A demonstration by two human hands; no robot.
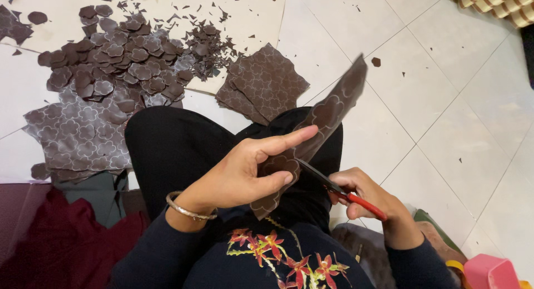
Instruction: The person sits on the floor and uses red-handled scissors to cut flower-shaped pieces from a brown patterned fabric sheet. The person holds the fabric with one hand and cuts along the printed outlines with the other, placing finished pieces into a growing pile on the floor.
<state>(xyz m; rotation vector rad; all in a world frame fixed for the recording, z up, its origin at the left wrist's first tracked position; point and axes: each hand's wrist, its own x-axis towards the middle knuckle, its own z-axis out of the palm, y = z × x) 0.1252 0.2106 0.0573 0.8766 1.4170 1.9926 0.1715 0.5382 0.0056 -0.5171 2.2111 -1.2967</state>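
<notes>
- Brown patterned strip (322, 122): a long piece of dark brown sheet printed with pale flower outlines, held up over the person's lap and slanting toward the upper right, its upper end blurred.
- Left hand (245, 172): its fingers are clamped on the lower part of the strip, thumb beneath and forefinger stretched along it; a metal bangle (189, 210) sits on the wrist.
- Right hand (370, 197): its fingers are closed around the red handles of a pair of scissors (339, 190), whose dark blades meet the strip's edge just beside the left thumb.
- Floor (445, 111): pale tiles, with a heap of cut brown flower shapes (119, 61) at upper left, well apart from the hands.
- Uncut sheets: a small stack of brown squares (264, 83) lies near the knee, and a larger grey-brown sheet (75, 136) lies under the heap.
- A pink container (489, 271) shows at the lower right corner.
</notes>
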